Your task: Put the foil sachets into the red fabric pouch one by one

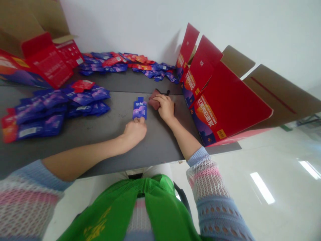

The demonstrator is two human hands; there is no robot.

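Note:
A small blue-purple sachet (139,109) lies flat on the grey table, its narrow neck pointing away from me. My left hand (136,130) is closed, with the fingertips at the sachet's near edge. Just right of the sachet, my right hand (164,106) grips a crumpled brownish-pink cloth (154,99) against the tabletop. The cloth is partly hidden under the fingers. A small dark item (168,92) shows beyond that hand, too small to name.
Stacked blue and red sachets (54,105) cover the table's left side. More sachets (120,62) line the wall. Open red cartons (225,97) stand along the right edge, and another opened red carton (47,57) is at the back left.

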